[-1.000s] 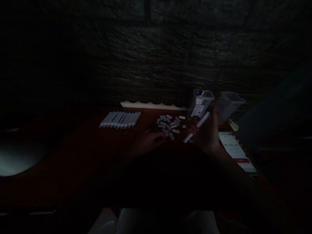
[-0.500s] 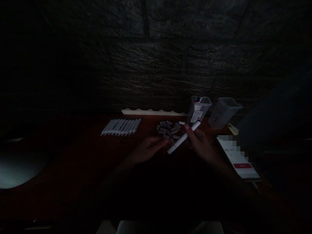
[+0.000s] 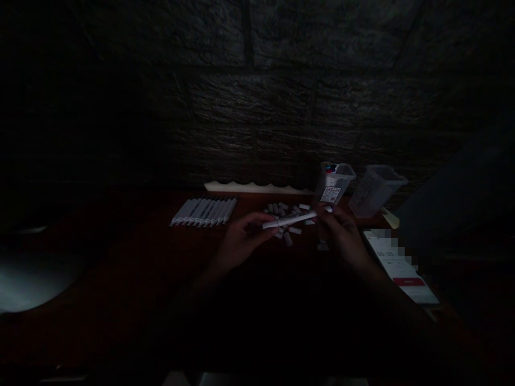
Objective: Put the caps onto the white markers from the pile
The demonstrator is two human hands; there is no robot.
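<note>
A white marker (image 3: 295,218) lies nearly level between my two hands, above the table. My left hand (image 3: 243,236) pinches its left end between thumb and fingers. My right hand (image 3: 340,228) is closed around its right end, where a dark tip shows. Behind and below the marker, several loose white marker caps (image 3: 287,238) are heaped on the table; the hands and marker hide part of the heap. To the left, a row of uncapped white markers (image 3: 205,210) lies side by side, tips toward me.
A clear plastic box (image 3: 338,179) with coloured-end markers stands behind my right hand, beside another clear box (image 3: 372,193). A phone (image 3: 398,268) showing a timer lies at right. A pale wavy-edged strip (image 3: 257,188) runs along the stone wall. The scene is very dark.
My left hand has moved onto the marker's near end and now grips it. The marker has turned from a steep slant to almost level. The view has shifted slightly.
</note>
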